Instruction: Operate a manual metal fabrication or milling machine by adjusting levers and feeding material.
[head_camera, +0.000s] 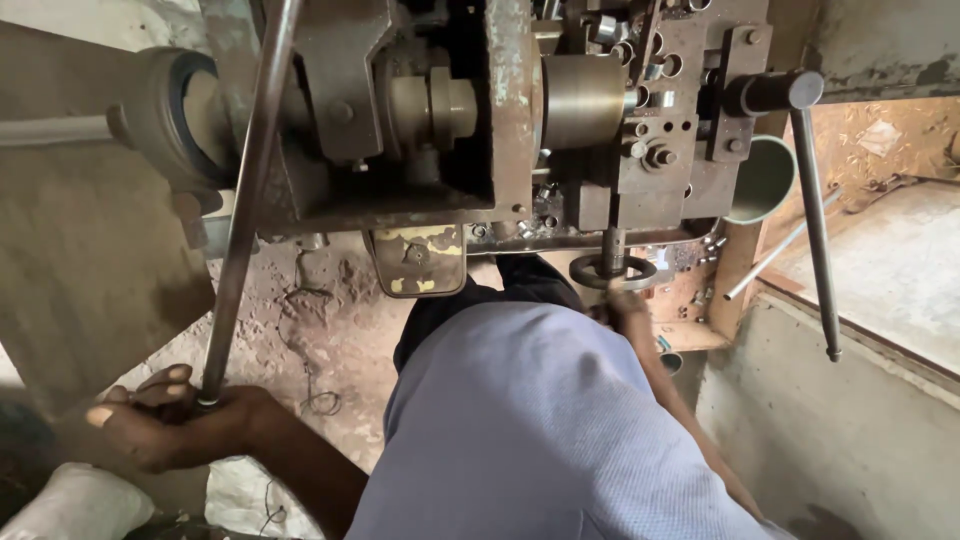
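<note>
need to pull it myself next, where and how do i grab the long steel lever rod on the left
Grip the long steel lever rod at its free lower end, where the left hand is wrapped now. Come from the left side, fingers curling round the thin round bar; its upper end runs into the machine.

- I take the rusty machine frame (510, 120) as my landmark; it fills the top middle of my view.
- Left of it I see a bare, stained concrete wall (70, 240).
- Below it lies a dirt floor (320, 320), lumpy and brown.
- To its right I make out a grey concrete ledge (880, 270), in brighter light than the wall.
- Under that ledge a concrete wall (820, 420) drops down.
</note>
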